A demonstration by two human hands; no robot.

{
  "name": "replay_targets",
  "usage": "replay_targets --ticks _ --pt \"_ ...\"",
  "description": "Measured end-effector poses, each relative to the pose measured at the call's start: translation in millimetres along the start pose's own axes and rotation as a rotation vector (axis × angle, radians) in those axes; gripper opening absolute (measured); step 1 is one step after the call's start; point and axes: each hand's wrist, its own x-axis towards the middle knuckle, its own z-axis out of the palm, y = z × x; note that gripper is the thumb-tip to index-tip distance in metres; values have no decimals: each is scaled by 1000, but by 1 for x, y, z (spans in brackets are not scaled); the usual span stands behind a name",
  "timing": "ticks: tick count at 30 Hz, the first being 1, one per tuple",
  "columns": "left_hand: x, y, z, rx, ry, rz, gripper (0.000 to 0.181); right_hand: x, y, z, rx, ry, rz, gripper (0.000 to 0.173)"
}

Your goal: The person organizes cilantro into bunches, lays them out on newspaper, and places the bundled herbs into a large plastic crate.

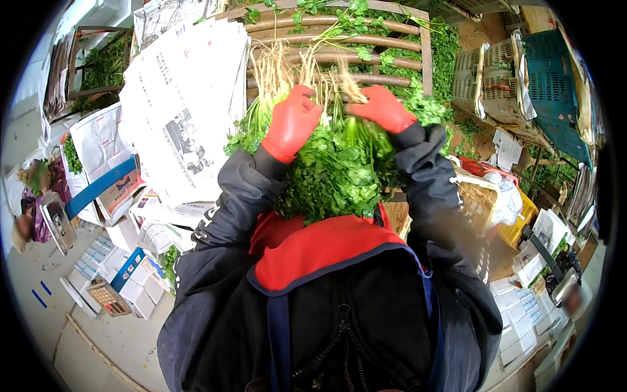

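My left hand (293, 117), in a red rubber glove, has its fingers curled at the stems and pale roots of a pile of leafy herbs (333, 171) that look like coriander or celery. I cannot tell whether it grips any stem. Just right of it, my right hand (382, 109), gloved alike, is closed on a small bunch of pale roots (349, 81), blurred at the tip. The green leaves point towards my red apron (328, 250). More roots (274, 68) lie side by side beyond my left hand, on a slatted wooden rack (338, 39).
A stack of newspapers (186, 108) lies left of the herbs. Plastic crates (548, 83) stand at the right, and a yellow crate (524, 220) lies nearer. A calculator-like keypad device (108, 298) and foam boxes (142, 289) are at lower left. People are partly visible at both edges.
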Motion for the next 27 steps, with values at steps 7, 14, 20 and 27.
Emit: replay_targets --ticks 7,14,20,27 --pt "20 1 12 545 187 170 39 -85 2 -53 494 32 -22 22" --pt "8 18 36 530 98 503 29 -88 56 -52 177 520 57 29" --pt "25 7 65 803 -292 738 18 -115 84 -143 -105 794 323 28" --pt "19 -3 47 682 -279 694 18 -208 78 -240 -113 1419 -172 28"
